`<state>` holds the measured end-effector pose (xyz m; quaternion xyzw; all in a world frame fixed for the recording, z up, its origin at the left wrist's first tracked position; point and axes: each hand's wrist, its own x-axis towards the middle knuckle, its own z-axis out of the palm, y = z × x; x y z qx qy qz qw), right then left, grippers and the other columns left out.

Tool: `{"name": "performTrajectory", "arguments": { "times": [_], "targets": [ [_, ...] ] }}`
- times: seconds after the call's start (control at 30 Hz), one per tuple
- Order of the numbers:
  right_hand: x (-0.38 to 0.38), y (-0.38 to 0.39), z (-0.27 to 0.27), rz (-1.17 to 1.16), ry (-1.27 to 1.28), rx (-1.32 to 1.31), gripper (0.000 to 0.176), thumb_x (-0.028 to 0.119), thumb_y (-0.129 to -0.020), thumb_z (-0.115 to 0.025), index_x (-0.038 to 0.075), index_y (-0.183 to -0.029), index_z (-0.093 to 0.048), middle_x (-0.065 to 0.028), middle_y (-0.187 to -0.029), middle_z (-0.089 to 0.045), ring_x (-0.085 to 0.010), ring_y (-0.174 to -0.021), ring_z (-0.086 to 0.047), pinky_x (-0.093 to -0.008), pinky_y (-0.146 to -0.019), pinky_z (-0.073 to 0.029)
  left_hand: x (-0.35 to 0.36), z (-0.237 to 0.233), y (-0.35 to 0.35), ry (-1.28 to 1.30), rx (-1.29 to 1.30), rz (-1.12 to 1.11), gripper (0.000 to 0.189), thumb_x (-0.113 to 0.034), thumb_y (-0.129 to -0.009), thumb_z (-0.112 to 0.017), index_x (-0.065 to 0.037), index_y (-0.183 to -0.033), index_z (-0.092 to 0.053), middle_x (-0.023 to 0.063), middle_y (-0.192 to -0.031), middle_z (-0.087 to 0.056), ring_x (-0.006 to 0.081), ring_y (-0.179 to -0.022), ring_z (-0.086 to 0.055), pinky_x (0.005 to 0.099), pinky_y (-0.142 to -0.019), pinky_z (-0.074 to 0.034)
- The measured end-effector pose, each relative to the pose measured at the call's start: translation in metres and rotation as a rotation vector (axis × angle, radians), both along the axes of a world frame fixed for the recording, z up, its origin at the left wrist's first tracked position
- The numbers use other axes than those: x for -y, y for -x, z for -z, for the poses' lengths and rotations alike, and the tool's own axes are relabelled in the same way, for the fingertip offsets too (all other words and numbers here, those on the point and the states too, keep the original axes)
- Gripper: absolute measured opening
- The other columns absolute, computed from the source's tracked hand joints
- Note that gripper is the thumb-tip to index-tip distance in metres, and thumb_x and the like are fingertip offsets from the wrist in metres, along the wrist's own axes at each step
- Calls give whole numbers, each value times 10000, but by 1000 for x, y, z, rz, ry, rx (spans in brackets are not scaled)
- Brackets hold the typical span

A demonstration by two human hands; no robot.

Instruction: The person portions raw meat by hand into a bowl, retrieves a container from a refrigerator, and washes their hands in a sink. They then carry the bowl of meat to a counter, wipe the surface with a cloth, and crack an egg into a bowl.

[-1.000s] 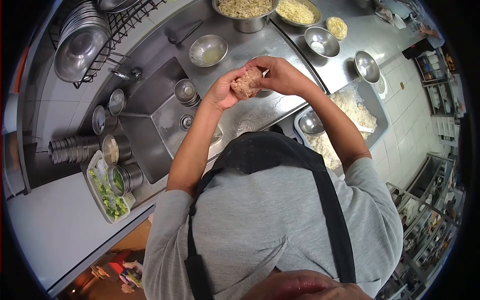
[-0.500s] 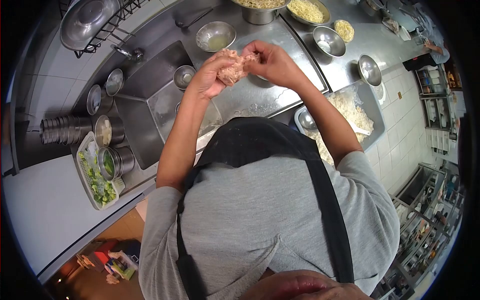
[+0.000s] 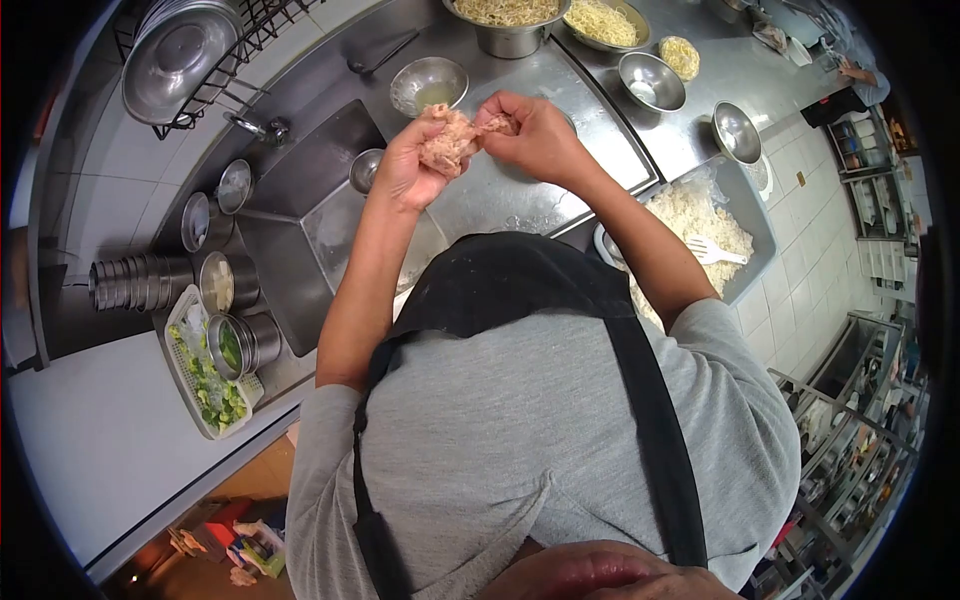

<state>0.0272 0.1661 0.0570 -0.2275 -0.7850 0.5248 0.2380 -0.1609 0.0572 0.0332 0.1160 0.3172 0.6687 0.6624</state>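
Observation:
A pinkish lump of raw minced meat (image 3: 448, 142) rests in my left hand (image 3: 408, 172), whose fingers curl around it above the steel counter. My right hand (image 3: 538, 138) is closed in a pinch at the lump's right side, with a smaller bit of the same meat (image 3: 500, 124) between thumb and fingers. Just beyond the lump stands a steel bowl (image 3: 455, 72) with some yellowish liquid. The rim of a round dish shows partly behind my right hand.
The sink (image 3: 290, 250) lies to the left, under a faucet (image 3: 270, 128). A grey tub (image 3: 762, 240) of pale shredded food with a white fork-like server (image 3: 712, 250) is at right. Bean sprouts (image 3: 605, 22) fill a bowl at the back. Another person (image 3: 850, 90) stands far right.
My right hand's pinch has drawn slightly away from the lump, and more of the small bit shows between its fingers. The whole view has shifted a little.

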Motion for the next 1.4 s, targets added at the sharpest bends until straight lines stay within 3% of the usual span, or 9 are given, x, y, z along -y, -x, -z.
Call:
{"name": "performTrajectory", "arguments": {
  "times": [0.17, 0.3, 0.43, 0.57, 0.73, 0.97, 1.03, 1.23, 1.4],
  "targets": [
    [-28, -15, 16, -170, 736, -276, 183, 75, -934, -693, 17, -1097, -635, -58, -920, -687, -105, -707, -609, -268, -672, -519, 1, -4, 16, -65, 171, -67, 336, -137, -880, -620, -76, -1206, -560, 145, -1130, -639, 297, -1010, -637, 418, -763, -535],
    [-36, -28, 12, -129, 955, -412, 203, 139, -1022, -563, 26, -1190, -583, -133, -1115, -692, -151, -857, -643, -290, -773, -556, 6, 0, 34, -106, 192, -77, 341, -158, -874, -614, -54, -1194, -564, 167, -1113, -647, 333, -1014, -639, 405, -744, -537],
    [-45, -28, 45, -91, 1142, -466, 262, 226, -1046, -522, 23, -1198, -588, -148, -1133, -683, -187, -898, -651, -329, -798, -561, 7, 13, 25, -18, 70, -47, 322, -188, -922, -625, -57, -1211, -572, 160, -1110, -660, 316, -972, -667, 385, -737, -540],
    [-28, -22, 37, -151, 1174, -431, 224, 198, -1019, -582, 25, -1156, -617, -108, -1066, -692, -156, -895, -645, -308, -787, -548, 0, 10, -10, -8, -158, 25, 357, -207, -956, -687, -31, -1245, -574, 130, -1131, -658, 240, -961, -676, 330, -743, -547],
    [-14, -18, 9, -66, 324, 3, 168, 115, -951, -672, 20, -1089, -661, -30, -980, -683, -81, -829, -628, -253, -734, -518, -14, 12, -8, 13, -340, 231, 204, -125, -936, -697, -42, -1095, -601, 68, -997, -657, 172, -830, -668, 329, -725, -577],
    [-31, -34, 21, -96, 917, -339, 133, 95, -937, -676, 60, -1050, -616, -31, -928, -648, -105, -779, -613, -263, -676, -507, -10, 5, -6, -64, -141, 53, 141, -90, -916, -701, -63, -1020, -611, 66, -950, -655, 169, -788, -665, 289, -648, -556],
    [-29, -34, 21, -89, 1001, -398, 78, 63, -952, -622, 105, -953, -556, -6, -900, -624, -86, -789, -590, -263, -701, -496, -11, 1, -5, -12, -260, 22, 233, -97, -915, -709, -38, -1126, -630, 71, -970, -663, 159, -776, -667, 276, -655, -562],
    [-28, -14, 44, -52, 946, -382, 192, 42, -932, -625, 52, -1098, -530, -75, -988, -645, -164, -815, -640, -311, -762, -553, -25, -1, -32, -25, -530, 115, 427, -106, -902, -746, 9, -1292, -615, 60, -1034, -683, 130, -811, -687, 256, -680, -558],
    [-23, -9, 33, 69, 617, -199, 323, 87, -961, -604, -2, -1254, -502, -108, -1067, -635, -184, -884, -667, -340, -819, -572, -31, 0, -38, 10, -852, 61, 376, -89, -877, -760, 9, -1221, -642, 49, -1017, -687, 108, -832, -676, 243, -653, -544]
  ]
}}
